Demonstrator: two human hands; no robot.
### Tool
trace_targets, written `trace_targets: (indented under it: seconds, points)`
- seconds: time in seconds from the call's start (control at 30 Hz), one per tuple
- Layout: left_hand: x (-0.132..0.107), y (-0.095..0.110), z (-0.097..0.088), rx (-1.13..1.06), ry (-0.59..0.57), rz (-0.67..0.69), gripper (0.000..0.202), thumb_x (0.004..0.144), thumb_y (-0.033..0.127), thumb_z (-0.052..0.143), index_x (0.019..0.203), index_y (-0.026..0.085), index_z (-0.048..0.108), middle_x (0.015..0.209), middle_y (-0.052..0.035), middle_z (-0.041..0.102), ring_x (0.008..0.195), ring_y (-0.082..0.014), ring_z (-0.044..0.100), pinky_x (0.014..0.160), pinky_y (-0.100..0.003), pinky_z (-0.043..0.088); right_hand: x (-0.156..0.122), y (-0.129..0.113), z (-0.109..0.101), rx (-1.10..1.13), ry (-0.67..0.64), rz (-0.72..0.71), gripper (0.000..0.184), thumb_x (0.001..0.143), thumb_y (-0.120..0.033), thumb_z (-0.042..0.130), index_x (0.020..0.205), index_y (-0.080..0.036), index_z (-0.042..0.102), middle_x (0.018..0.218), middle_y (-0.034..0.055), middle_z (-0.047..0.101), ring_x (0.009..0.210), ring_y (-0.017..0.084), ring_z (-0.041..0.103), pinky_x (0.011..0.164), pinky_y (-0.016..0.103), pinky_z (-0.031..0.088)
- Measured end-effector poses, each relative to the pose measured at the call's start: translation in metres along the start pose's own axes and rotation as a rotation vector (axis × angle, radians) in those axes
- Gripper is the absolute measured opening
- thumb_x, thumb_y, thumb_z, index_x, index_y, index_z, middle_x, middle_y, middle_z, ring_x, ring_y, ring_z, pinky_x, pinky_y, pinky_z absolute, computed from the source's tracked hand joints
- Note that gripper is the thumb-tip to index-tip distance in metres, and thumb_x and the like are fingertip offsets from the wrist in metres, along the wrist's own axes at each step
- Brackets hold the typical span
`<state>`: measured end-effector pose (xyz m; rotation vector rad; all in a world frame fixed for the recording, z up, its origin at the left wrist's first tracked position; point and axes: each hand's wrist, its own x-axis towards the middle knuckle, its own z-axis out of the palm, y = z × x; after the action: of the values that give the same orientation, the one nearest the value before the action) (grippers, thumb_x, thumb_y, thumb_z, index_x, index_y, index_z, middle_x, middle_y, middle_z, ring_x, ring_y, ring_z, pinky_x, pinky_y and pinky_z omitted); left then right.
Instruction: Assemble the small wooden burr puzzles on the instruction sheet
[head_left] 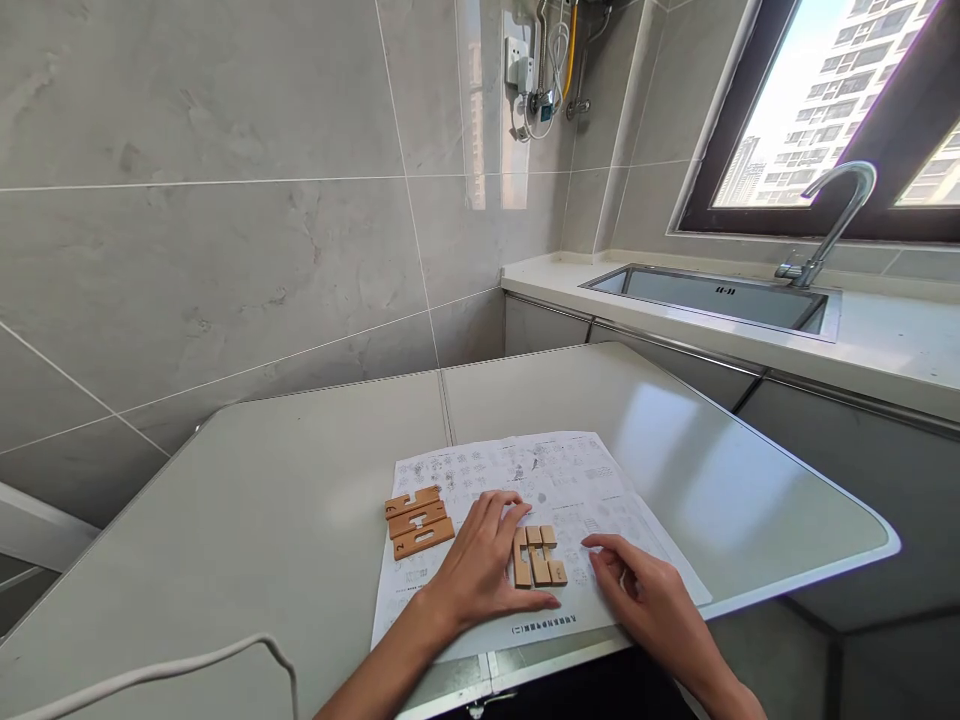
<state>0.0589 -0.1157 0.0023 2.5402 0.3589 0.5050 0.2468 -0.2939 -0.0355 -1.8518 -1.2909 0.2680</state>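
Several small light wooden blocks [534,557] lie grouped in the front middle of a printed paper sheet [480,470]. Around their left side curves my left hand [484,560], its fingers past the far edge and its thumb stretched along the near edge. Whether it touches the blocks I cannot tell. Just right of the group, apart from it, is my right hand [649,590], with fingers loosely bent and nothing visible in them. On the sheet's left edge three darker notched wooden pieces [420,522] sit side by side; numbers show on some.
A pale table [247,510] with a centre seam carries the sheet. A white cable [187,662] crosses its front left corner. Beyond the right edge stands a counter [892,340] with a sink [712,295] and a tap [847,215]. Grey tiled wall [225,250] borders the table's back.
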Motion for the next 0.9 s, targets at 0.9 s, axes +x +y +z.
trace_targets:
  seconds: [0.9]
  points:
    - [-0.008, -0.005, -0.002, -0.735, -0.009, -0.324, 0.076, 0.078, 0.038, 0.091, 0.143, 0.028, 0.053, 0.092, 0.0012, 0.063, 0.075, -0.0145, 0.057, 0.072, -0.029, 0.047, 0.014, -0.027, 0.016, 0.656, -0.075, 0.100, 0.037, 0.104, -0.052, 0.059, 0.123, -0.021, 0.066, 0.084, 0.0028, 0.073, 0.062, 0.017, 0.064, 0.072, 0.032, 0.056]
